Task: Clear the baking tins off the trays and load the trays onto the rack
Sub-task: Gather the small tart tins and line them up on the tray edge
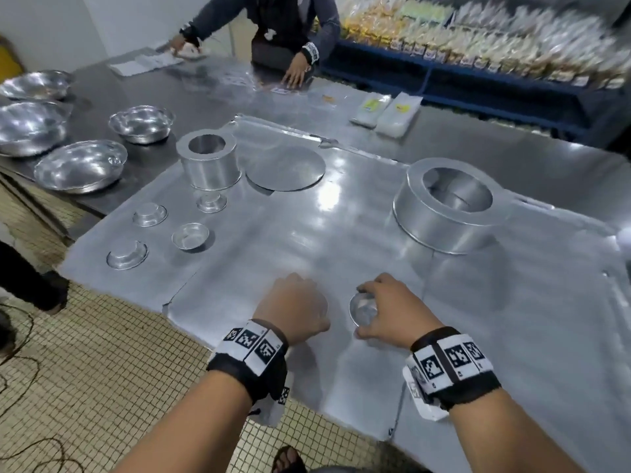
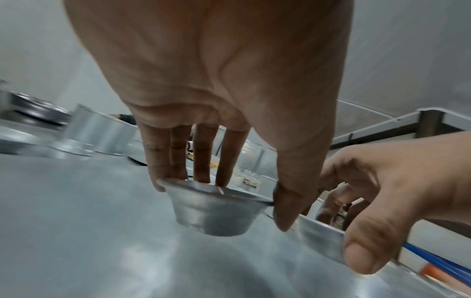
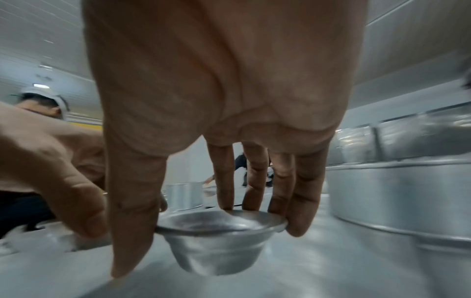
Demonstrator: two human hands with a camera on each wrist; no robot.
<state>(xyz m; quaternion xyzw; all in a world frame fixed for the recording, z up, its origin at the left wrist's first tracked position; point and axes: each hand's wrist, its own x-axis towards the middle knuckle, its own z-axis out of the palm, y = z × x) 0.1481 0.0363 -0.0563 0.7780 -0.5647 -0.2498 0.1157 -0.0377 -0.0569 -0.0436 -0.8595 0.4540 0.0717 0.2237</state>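
Head view | left hand (image 1: 293, 307) pinches small tin (image 2: 214, 211) | right hand (image 1: 392, 308) pinches second cup (image 1: 363, 310) | large ring tin (image 1: 450, 206) beyond

From the head view my left hand (image 1: 293, 307) hides the small tin (image 2: 214, 211) in its grip; the far shelf packets (image 1: 478, 39) blur beyond reading.

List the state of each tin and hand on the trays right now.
left hand: grips a small tin by its rim
right hand: grips a second small tin by its rim
four small tins: on tray, upright
tall ring tin: standing
wide ring tin: standing
flat disc: lying flat
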